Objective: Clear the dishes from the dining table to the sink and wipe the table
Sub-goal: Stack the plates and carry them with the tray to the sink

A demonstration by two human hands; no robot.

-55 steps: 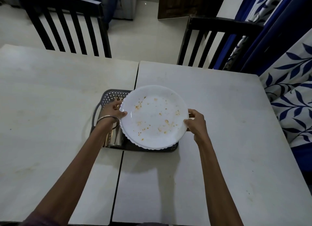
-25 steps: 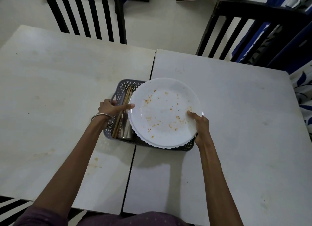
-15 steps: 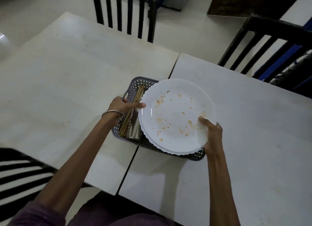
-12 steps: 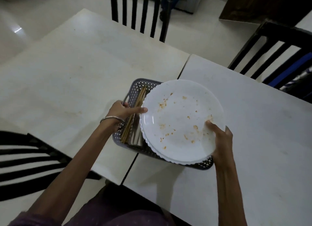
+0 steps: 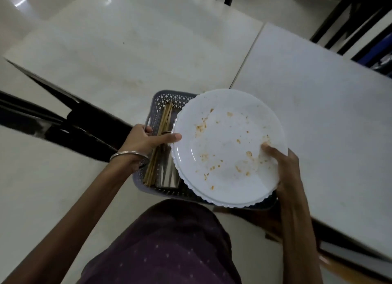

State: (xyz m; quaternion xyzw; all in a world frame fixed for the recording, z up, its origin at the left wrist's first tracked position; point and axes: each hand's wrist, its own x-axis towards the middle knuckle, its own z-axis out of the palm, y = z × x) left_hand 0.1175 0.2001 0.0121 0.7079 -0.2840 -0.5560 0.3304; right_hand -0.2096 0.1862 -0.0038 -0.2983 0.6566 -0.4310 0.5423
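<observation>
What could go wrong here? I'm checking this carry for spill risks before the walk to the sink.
The stacked plates overhang the grey basket and are steadied only by thumbs, so they might slide off if it tilts. The loose chopsticks beside the steel cups could rattle out. Both hands are occupied, leaving nothing free to catch anything, and crumbs may scatter from the top plate.

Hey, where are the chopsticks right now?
In the head view, the chopsticks lie in the left part of the grey basket, between the left hand and the white plates, beside a steel cup.
</observation>
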